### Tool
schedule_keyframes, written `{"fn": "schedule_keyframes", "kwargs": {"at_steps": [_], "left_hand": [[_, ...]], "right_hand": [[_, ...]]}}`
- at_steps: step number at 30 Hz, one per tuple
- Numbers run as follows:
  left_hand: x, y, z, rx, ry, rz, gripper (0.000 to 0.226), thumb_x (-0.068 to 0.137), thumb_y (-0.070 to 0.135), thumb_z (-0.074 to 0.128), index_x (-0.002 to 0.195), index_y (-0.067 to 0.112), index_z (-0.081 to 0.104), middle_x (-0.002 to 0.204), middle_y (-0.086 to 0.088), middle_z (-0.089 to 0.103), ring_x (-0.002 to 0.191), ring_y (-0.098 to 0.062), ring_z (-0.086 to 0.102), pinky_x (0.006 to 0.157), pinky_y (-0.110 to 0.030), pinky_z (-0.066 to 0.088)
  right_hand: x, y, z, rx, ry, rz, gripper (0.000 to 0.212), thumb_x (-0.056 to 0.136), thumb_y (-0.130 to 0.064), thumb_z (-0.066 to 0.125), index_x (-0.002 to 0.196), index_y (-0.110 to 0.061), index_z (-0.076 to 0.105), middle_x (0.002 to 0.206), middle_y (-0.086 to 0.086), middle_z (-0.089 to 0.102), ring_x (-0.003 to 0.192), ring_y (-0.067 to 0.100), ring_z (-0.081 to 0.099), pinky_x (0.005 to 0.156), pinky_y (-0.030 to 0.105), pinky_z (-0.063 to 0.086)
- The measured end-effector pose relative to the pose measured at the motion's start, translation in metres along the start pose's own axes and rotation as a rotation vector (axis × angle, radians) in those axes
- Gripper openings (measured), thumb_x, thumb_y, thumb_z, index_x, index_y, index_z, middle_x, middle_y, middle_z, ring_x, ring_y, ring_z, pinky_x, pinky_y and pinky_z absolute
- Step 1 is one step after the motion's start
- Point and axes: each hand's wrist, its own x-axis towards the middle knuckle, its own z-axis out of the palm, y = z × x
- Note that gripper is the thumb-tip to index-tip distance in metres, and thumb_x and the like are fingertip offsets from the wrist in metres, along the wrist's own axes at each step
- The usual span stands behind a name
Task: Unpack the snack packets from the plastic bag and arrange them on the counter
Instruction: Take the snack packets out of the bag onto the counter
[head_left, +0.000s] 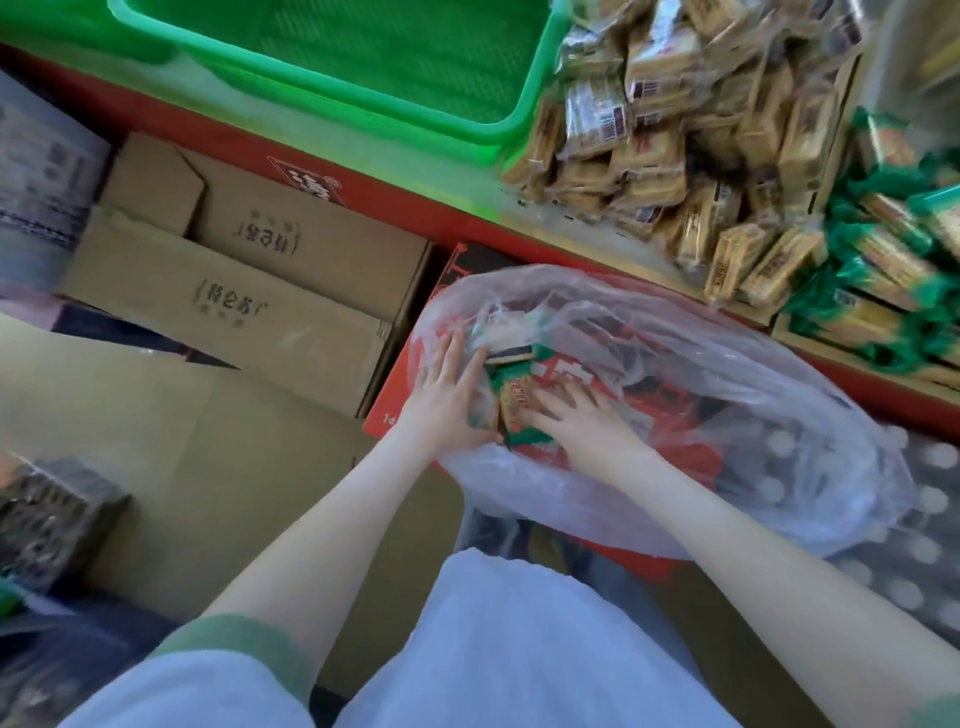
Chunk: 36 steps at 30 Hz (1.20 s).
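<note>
Hands meet inside the crinkled clear plastic bag (727, 364): my left hand (447, 395) and right hand (582, 421) press straight, unclenched fingers against either side of a small stack of green-wrapped snack packets (515, 402), its long axis running near to far between them. Farther off, the pale counter (447, 176) has bare room left of the heaped tan packets (675, 156), beside the green plastic basket (363, 62).

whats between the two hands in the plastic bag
Some green snack packets sit between the left hand and right hand, seen in the head view.
</note>
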Motion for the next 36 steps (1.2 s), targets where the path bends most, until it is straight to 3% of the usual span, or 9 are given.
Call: {"fn": "schedule_keyframes", "kwargs": {"at_steps": [4,7,12,15,18,22,25,31,36], "left_hand": [[0.005,0.002,-0.008,-0.029,0.017,0.029,0.117,0.073,0.054,0.075,0.155,0.022,-0.003,0.159,-0.007,-0.023,0.145,-0.031,-0.021,0.117,-0.051,0.012],[0.006,-0.002,-0.015,0.021,0.085,0.056,0.111,0.073,0.047,0.076,0.155,0.015,0.007,0.160,-0.013,-0.014,0.145,-0.034,-0.018,0.117,-0.054,0.007],[0.004,-0.013,-0.023,0.256,0.150,0.030,0.105,0.071,0.048,0.076,0.153,0.015,0.020,0.161,-0.018,-0.003,0.146,-0.042,-0.004,0.114,-0.059,0.012],[0.004,-0.004,-0.023,0.336,0.181,0.063,0.093,0.071,0.043,0.076,0.148,0.011,0.035,0.159,-0.021,0.009,0.146,-0.042,0.007,0.110,-0.066,0.014],[0.004,0.014,-0.023,0.342,0.261,0.061,0.069,0.075,0.042,0.064,0.135,0.009,0.053,0.156,-0.023,0.023,0.143,-0.043,0.021,0.108,-0.070,0.009],[0.004,0.039,-0.022,0.326,0.184,0.051,0.064,0.089,0.031,0.056,0.148,0.020,0.034,0.161,-0.015,-0.003,0.149,-0.031,-0.005,0.112,-0.062,-0.007],[0.002,0.046,-0.022,0.387,0.084,0.029,0.073,0.090,0.031,0.055,0.153,0.023,0.019,0.161,-0.012,-0.013,0.148,-0.028,-0.014,0.112,-0.060,-0.010],[0.010,0.074,-0.023,0.311,0.304,0.178,0.070,0.079,0.024,0.069,0.143,0.012,0.043,0.155,-0.020,0.026,0.145,-0.037,0.018,0.115,-0.057,0.002],[0.028,0.127,-0.035,0.297,0.259,0.161,0.061,0.093,0.025,0.053,0.148,0.010,0.031,0.159,-0.016,0.013,0.147,-0.032,0.009,0.117,-0.055,0.001]], "right_hand": [[0.002,-0.012,-0.006,0.118,0.138,0.110,0.052,0.092,-0.029,0.048,0.141,-0.022,0.035,0.157,0.010,0.020,0.144,0.033,0.016,0.115,0.049,0.016],[0.019,-0.032,-0.014,0.222,0.216,0.236,0.059,0.092,-0.041,0.049,0.141,-0.014,0.030,0.144,0.013,0.036,0.132,0.033,0.034,0.109,0.046,0.026],[0.033,-0.048,-0.013,0.266,0.155,0.314,0.073,0.095,-0.040,0.044,0.153,-0.029,0.002,0.153,0.018,0.015,0.135,0.039,0.021,0.111,0.050,0.019],[0.025,-0.043,-0.012,0.273,0.192,0.317,0.071,0.096,-0.028,0.043,0.153,-0.034,0.002,0.158,0.017,0.002,0.139,0.041,0.015,0.114,0.052,0.015],[0.017,-0.030,-0.007,0.255,0.237,0.321,0.065,0.096,-0.026,0.042,0.152,-0.029,0.011,0.156,0.018,0.014,0.137,0.040,0.023,0.112,0.051,0.020],[0.016,-0.024,-0.003,0.240,0.210,0.336,0.064,0.094,-0.044,0.046,0.148,-0.024,0.018,0.152,0.019,0.025,0.135,0.038,0.027,0.110,0.050,0.025],[0.016,-0.027,-0.001,0.268,0.252,0.328,0.066,0.092,-0.026,0.052,0.147,-0.018,0.017,0.146,0.020,0.031,0.133,0.036,0.030,0.110,0.045,0.027],[-0.025,0.007,-0.005,0.526,0.365,0.272,0.073,0.086,-0.019,0.057,0.148,-0.018,0.018,0.138,0.013,0.042,0.127,0.031,0.037,0.107,0.040,0.025],[-0.066,0.048,-0.009,0.754,0.324,0.279,0.067,0.090,-0.014,0.056,0.147,-0.022,0.022,0.136,0.009,0.045,0.124,0.031,0.043,0.104,0.044,0.030]]}}
